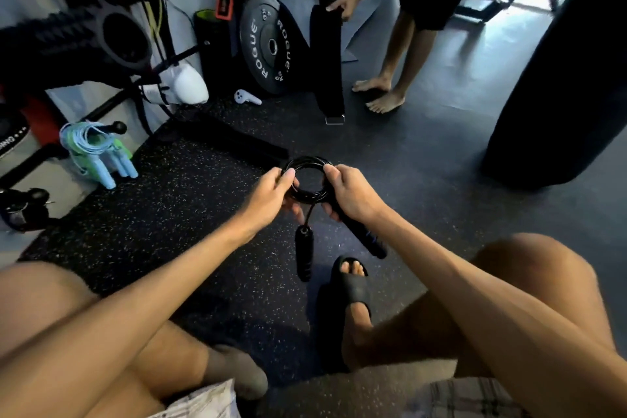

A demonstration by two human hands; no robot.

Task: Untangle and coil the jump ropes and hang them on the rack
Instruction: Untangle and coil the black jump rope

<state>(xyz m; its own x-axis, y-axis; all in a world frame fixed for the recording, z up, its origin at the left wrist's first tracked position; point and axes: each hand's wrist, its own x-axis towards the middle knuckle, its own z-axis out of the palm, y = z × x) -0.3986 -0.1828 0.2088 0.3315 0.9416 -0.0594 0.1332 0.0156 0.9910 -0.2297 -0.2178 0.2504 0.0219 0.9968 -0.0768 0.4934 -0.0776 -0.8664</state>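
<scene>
A black jump rope (pixel 307 163) is wound into a small round coil held between both my hands above the floor. My left hand (pixel 268 195) pinches the coil's left side. My right hand (pixel 351 192) grips the coil's right side together with one black handle (pixel 368 243), which sticks out below the wrist. The other black handle (pixel 303 256) dangles from the coil on a short length of cord. A light blue and green jump rope (pixel 96 153) hangs coiled on a black peg of the rack (pixel 117 127) at the left.
A person stands barefoot at the back, holding a black strap (pixel 327 54). A Rogue weight plate (pixel 268 44) leans on the rack post. A black punching bag (pixel 563 78) hangs at the right. A white controller (pixel 246 97) lies on the speckled floor mat (pixel 190 214).
</scene>
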